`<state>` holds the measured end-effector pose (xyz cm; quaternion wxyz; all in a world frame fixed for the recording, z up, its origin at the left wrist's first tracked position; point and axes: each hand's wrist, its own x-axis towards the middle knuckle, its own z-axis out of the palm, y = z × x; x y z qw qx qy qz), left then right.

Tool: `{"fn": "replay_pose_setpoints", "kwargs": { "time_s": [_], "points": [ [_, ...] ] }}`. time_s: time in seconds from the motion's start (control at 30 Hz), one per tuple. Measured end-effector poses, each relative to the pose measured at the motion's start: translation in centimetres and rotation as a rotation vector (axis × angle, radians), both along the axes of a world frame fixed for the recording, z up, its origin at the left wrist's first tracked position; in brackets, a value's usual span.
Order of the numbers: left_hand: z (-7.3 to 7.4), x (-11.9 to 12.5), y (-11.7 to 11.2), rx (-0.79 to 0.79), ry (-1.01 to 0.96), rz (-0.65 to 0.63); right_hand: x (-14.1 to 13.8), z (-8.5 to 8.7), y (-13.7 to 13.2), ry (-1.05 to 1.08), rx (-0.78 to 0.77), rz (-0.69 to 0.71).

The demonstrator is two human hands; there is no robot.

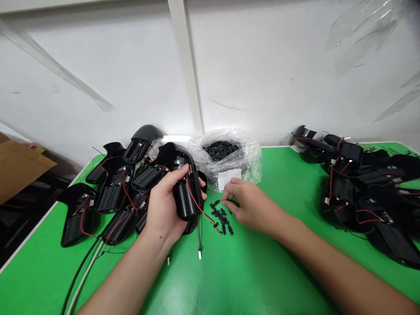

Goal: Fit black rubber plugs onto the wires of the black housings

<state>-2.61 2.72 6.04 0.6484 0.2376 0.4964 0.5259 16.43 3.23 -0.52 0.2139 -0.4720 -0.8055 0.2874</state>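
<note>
My left hand [167, 205] is wrapped round a black plastic housing [186, 197], held tilted above the table. Red wires run down its front and hang below, ending in small metal tabs. Beside it, my right hand [244, 203] has thumb and fingers pinched together over a small pile of little black plastic parts [222, 218]. Whatever those fingertips hold is too hidden to make out. Just behind the right hand stands a clear plastic bag [252, 164] with many tiny black parts [221, 150] inside and a white paper label [229, 177] at its front.
Several similar black housings [113, 188] with red wires are heaped on the left of the green table [210, 280]. Another heap of housings [344, 192] lies at the right. A black and a white cable [82, 275] cross the left front. A white wall [262, 65] rises behind.
</note>
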Motion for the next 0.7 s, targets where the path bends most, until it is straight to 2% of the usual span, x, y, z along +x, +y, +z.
{"fn": "replay_pose_setpoints", "kwargs": {
  "time_s": [0.13,0.27,0.37,0.5,0.6,0.7],
  "points": [
    [-0.2,0.4,0.0,0.023,0.067,0.011,0.2,-0.5,0.4,0.063,0.012,0.004],
    [-0.4,0.7,-0.2,0.053,0.119,0.002,0.4,-0.3,0.6,0.109,0.057,-0.029],
    [-0.5,0.8,-0.5,0.037,0.127,-0.059,0.3,0.3,0.7,0.249,-0.040,-0.086],
    [-0.8,0.9,-0.6,0.020,0.139,-0.103,0.0,1.1,0.7,0.621,-0.241,-0.133],
    [-1.0,1.1,-0.6,0.022,0.164,-0.129,-0.3,1.5,0.5,0.804,-0.296,-0.110],
    [-1.2,1.1,-0.6,0.035,0.167,-0.152,-0.6,1.9,0.2,0.902,-0.330,-0.083]
  ]
}}
